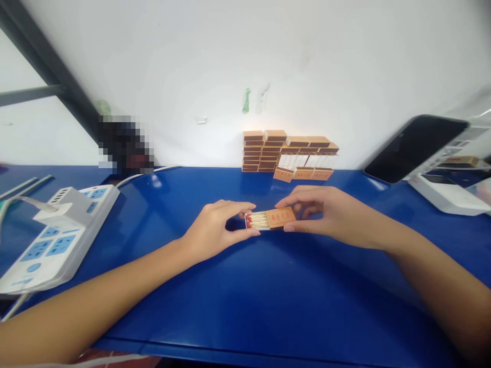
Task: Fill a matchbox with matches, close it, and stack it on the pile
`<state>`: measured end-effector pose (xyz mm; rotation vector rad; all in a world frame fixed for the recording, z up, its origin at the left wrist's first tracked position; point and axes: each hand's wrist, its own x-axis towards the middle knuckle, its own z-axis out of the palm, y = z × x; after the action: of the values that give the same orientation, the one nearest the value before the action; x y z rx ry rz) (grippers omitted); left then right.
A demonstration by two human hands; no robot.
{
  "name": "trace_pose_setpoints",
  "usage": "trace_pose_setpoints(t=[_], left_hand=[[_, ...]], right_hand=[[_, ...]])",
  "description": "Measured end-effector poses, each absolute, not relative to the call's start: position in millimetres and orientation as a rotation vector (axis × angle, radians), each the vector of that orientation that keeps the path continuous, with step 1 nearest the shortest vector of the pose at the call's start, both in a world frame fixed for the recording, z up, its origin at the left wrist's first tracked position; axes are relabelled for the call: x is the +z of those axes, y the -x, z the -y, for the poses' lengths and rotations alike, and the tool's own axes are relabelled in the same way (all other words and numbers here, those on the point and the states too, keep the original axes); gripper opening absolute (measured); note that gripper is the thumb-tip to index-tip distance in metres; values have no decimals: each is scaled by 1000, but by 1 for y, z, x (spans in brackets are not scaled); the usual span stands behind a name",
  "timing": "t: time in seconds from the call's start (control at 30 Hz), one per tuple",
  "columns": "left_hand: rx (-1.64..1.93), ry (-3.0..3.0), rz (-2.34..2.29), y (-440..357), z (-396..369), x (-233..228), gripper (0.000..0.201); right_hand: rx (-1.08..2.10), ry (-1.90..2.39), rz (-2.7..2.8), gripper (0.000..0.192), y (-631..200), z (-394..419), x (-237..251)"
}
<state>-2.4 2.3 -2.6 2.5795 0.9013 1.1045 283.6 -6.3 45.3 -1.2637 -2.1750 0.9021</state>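
Observation:
Between my two hands is a matchbox (pixel 282 217) with an orange sleeve and red lettering. Its white tray is slid partly out to the left, showing pale matches (pixel 259 220) with red heads. My left hand (pixel 218 225) grips the tray's left end between thumb and fingers. At the right end, my right hand (pixel 314 209) pinches the sleeve, thumb at the near side and fingers at the far side. Against the wall behind stands a stack of matchboxes (pixel 264 151), with several more boxes (pixel 304 174) leaning at its foot.
A white power strip (pixel 57 240) with a plugged-in charger (pixel 59 210) lies at the left. At the right a dark phone (pixel 416 148) leans near a white box (pixel 448 194). The blue table (pixel 245 296) meets a white wall at the back.

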Motion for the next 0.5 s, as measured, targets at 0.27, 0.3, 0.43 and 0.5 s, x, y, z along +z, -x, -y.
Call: trace_pose_setpoints(t=[0.27, 0.3, 0.43, 0.5], left_hand=[[1283, -2194, -967, 0, -2, 7, 48], [1312, -2154, -964, 0, -1, 8, 46], [1395, -2078, -964, 0, 0, 11, 41], [1414, -2064, -948, 1, -1, 10, 43]], right_hand=[[1294, 1184, 1781, 54, -276, 3, 38], [1331, 1170, 1727, 54, -275, 3, 37], [1384, 1126, 1595, 54, -268, 3, 36], [1368, 1094, 1582, 54, -261, 7, 38]])
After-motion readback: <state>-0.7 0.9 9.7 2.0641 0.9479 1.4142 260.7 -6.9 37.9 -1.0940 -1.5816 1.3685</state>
